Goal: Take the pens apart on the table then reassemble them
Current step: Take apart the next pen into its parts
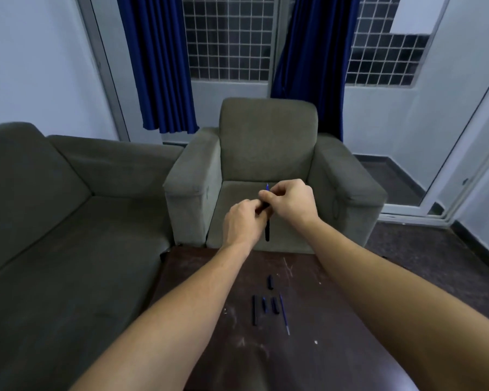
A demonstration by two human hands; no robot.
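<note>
big grey sofa (54,207) on the left, matching armchair (266,142) straight ahead, and the dark scuffed table (336,320) right under the arms.

both hands are up over the far edge of the table. the left hand (242,221) and right hand (290,198) are each curled in and pinching the same black pen (267,230) near its upper half. the body hangs down below the fingers and a blue tip pokes out above the right hand. can't tell if it's being twisted or pulled.

on the table, one pen looks fully apart already: a long black barrel (253,310), a thin refill (284,314), a short black piece (275,305) between them, and a tiny blue bit (264,304) just beside the barrel. another short black piece (270,282) sits a little further out, maybe the cap off the one in hand.

so i'd guess teardown is roughly half done. this second pen needs finishing, and none of the putting back together has started.
</note>
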